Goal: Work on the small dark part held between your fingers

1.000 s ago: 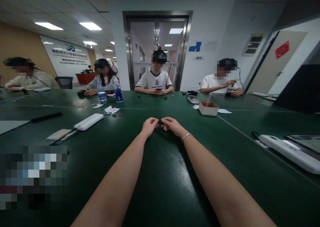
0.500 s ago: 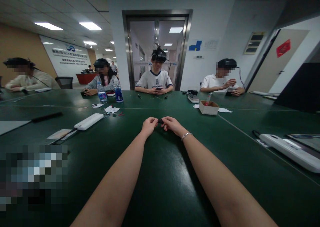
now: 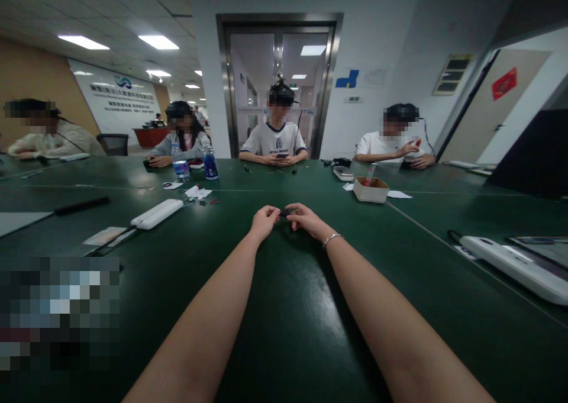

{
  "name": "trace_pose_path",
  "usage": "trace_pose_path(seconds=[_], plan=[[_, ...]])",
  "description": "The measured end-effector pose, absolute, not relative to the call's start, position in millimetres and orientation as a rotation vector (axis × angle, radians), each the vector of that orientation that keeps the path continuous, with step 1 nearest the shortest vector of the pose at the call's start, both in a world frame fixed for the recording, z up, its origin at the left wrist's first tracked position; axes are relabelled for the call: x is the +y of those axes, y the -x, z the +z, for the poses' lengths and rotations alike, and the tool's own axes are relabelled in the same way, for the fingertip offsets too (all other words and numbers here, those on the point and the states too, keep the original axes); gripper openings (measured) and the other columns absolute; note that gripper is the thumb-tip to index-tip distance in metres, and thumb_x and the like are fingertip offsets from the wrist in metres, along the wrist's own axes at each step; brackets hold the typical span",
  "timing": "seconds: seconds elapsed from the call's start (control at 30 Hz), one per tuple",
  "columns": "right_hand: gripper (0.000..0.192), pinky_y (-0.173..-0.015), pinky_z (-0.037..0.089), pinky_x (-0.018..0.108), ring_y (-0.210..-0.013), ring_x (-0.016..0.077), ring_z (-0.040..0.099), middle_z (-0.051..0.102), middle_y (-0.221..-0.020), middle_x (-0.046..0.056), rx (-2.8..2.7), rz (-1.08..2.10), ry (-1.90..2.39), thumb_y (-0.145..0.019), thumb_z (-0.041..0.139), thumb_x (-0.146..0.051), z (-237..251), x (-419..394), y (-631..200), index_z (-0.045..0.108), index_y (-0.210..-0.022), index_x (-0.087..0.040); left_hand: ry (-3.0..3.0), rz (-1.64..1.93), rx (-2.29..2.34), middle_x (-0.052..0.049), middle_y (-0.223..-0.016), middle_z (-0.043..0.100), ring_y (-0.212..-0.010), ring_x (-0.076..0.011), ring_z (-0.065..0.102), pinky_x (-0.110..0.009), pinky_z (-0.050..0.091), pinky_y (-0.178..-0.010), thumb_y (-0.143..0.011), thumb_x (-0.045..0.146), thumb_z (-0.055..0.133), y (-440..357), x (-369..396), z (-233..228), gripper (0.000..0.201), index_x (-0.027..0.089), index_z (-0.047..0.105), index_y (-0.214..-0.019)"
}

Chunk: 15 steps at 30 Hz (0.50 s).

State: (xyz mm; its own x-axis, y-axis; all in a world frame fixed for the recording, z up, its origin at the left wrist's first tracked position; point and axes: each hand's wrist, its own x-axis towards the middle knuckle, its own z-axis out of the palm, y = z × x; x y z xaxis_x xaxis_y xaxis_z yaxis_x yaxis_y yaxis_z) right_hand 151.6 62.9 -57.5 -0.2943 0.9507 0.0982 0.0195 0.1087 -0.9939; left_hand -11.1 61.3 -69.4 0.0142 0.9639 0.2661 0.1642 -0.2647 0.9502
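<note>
Both hands meet out on the big dark green table (image 3: 284,332) (it is shiny). The left hand (image 3: 265,221) and right hand (image 3: 306,219) pinch a small black thing (image 3: 284,213) between their fingertips. A white box (image 3: 156,213) lies nearby. Other people sit across the room by a glass door (image 3: 279,83).

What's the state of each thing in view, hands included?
left hand: closed, pinching one end of the small black object
right hand: closed, pinching its other end
small black object: held between both hands, just above the green table
cardboard box: open, a red-tipped item standing in it
two bottles: upright, capped
glass doors: shut
white power strip: lying flat, cable attached
</note>
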Motion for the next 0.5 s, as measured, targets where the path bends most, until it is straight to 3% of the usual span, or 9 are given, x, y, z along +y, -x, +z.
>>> trace_pose_path(seconds=[0.2,0.33,0.5], plan=[[0.013,-0.036,0.041,0.016,-0.037,0.006,0.049,0.06,-0.064,-0.001,-1.482,1.303,1.033,-0.086,0.057,-0.028,-58.8,63.6,-152.3,0.055,-0.09,-0.016,-1.512,1.316,1.193,-0.004,-0.069,0.065,-0.064,-0.0135,0.06,-0.025,0.047,-0.064,-0.08,0.024,0.057,11.2,56.6,-64.6,0.013,0.014,0.063,-0.084],[0.031,-0.041,0.046,0.017,-0.043,0.0064,0.054,0.059,-0.073,-0.003,-1.463,1.33,0.948,-0.075,0.068,-0.018,-58.2,62.0,-152.4,0.053,-0.102,-0.019,-1.497,1.317,1.188,-0.004,-0.069,0.064,-0.065,-0.0134,0.06,-0.025,0.046,-0.065,-0.08,0.024,0.057,11.0,56.3,-64.0,0.012,0.013,0.062,-0.084],[0.012,-0.037,0.042,0.016,-0.037,0.0058,0.049,0.059,-0.066,0.0,-1.517,1.284,1.059,-0.09,0.051,-0.026,-56.6,61.2,-150.9,0.055,-0.092,-0.015,-1.509,1.311,1.192,-0.004,-0.07,0.064,-0.065,-0.0135,0.06,-0.025,0.046,-0.064,-0.08,0.024,0.057,10.7,56.8,-64.7,0.012,0.014,0.063,-0.084]])
